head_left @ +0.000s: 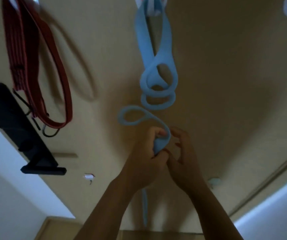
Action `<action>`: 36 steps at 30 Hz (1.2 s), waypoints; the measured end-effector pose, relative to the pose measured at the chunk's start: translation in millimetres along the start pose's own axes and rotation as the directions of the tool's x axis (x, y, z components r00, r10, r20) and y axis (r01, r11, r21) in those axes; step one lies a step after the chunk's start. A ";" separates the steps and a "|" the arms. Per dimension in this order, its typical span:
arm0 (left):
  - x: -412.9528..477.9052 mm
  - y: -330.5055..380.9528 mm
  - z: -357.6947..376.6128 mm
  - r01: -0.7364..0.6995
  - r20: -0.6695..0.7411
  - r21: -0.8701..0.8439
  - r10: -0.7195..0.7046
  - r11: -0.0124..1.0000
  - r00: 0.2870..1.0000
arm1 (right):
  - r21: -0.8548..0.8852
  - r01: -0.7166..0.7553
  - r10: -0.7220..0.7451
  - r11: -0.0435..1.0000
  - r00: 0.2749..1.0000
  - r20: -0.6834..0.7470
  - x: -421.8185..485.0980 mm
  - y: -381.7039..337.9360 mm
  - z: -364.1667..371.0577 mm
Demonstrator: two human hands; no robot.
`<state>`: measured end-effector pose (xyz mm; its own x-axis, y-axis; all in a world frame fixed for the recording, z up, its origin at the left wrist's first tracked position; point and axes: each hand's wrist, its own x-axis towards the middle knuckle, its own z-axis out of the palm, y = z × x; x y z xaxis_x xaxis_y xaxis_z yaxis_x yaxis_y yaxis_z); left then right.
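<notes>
Both hands meet at the lower middle of the frame: our left hand (144, 156) curls its grip round the blue band (159, 144), likely steadying it to shape a loop. Our right hand (186, 158) crowds in, fingers bent; blur hides whether it pinches. Our wrists cover part of the band's tail.
</notes>
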<state>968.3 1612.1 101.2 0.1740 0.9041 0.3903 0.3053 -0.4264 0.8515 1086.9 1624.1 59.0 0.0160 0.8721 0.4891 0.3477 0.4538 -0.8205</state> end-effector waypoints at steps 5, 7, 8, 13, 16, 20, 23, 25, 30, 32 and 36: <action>3.9 13.8 22.2 0.008 0.214 -0.017 -0.004 1.000 0.977 | -0.107 0.028 -0.036 0.994 0.996 -0.076 -11.1 -0.1 -37.6; 8.9 20.1 33.6 -0.031 0.267 -0.022 0.035 0.999 0.963 | -0.189 0.093 -0.108 0.977 0.992 -0.066 -12.7 -3.4 -54.5; 11.5 24.2 39.0 -0.050 0.273 -0.037 0.058 0.998 0.960 | -0.203 0.088 -0.102 0.975 0.993 -0.060 -13.1 -5.6 -63.3; 28.9 33.5 62.1 -0.171 0.193 -0.055 0.179 0.984 0.965 | -0.187 -0.007 -0.021 0.982 0.989 -0.149 -9.7 -17.9 -106.2; 43.9 35.8 71.3 -0.314 0.175 -0.030 0.314 0.949 0.933 | -0.139 -0.013 -0.006 0.990 0.990 -0.141 -4.3 -23.7 -132.2; 60.2 47.5 76.6 -0.245 0.255 -0.217 0.297 0.945 0.920 | 0.005 -0.015 0.015 1.000 0.997 -0.075 8.4 -38.0 -163.4; 70.0 61.4 80.6 -0.144 0.352 -0.334 0.264 0.932 0.898 | 0.045 0.014 -0.011 0.999 0.997 -0.071 21.9 -47.6 -182.3; 76.3 73.5 82.5 -0.068 0.332 -0.386 0.207 0.920 0.920 | 0.016 0.049 -0.047 0.999 0.991 -0.128 33.2 -50.6 -191.8; 100.6 101.9 88.2 -0.299 0.091 -0.157 0.315 0.941 0.945 | -0.023 0.138 -0.139 0.990 0.951 -0.277 66.4 -58.0 -205.2; 112.3 115.6 89.4 -0.331 0.064 -0.132 0.341 0.934 0.938 | 0.028 0.167 -0.148 0.986 0.932 -0.330 79.0 -65.1 -209.6; 136.6 148.4 88.9 -0.394 -0.028 -0.170 0.395 0.903 0.918 | 0.069 0.242 -0.199 0.968 0.904 -0.379 98.9 -79.0 -214.6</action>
<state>1120.7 1669.8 249.8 0.2538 0.6624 0.7049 0.0480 -0.7364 0.6748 1262.3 1635.2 235.7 0.3002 0.6284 0.7176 0.2754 0.6632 -0.6959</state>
